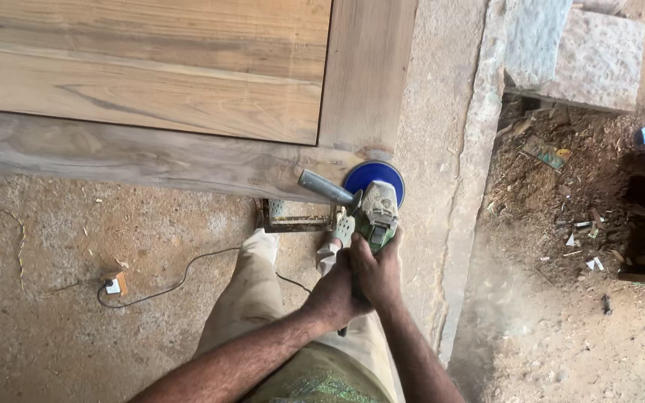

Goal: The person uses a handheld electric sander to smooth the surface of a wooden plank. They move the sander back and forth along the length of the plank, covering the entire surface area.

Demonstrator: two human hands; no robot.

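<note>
While both hands (356,280) wrap fingers round grinder (373,213) – blue disc (371,173) on wooden door (151,82) corner.

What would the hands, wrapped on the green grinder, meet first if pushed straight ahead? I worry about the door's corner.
Probably the wooden door frame: both hands point the grinder at its lower corner, where the blue disc already seems to touch, though depth is unclear.
</note>
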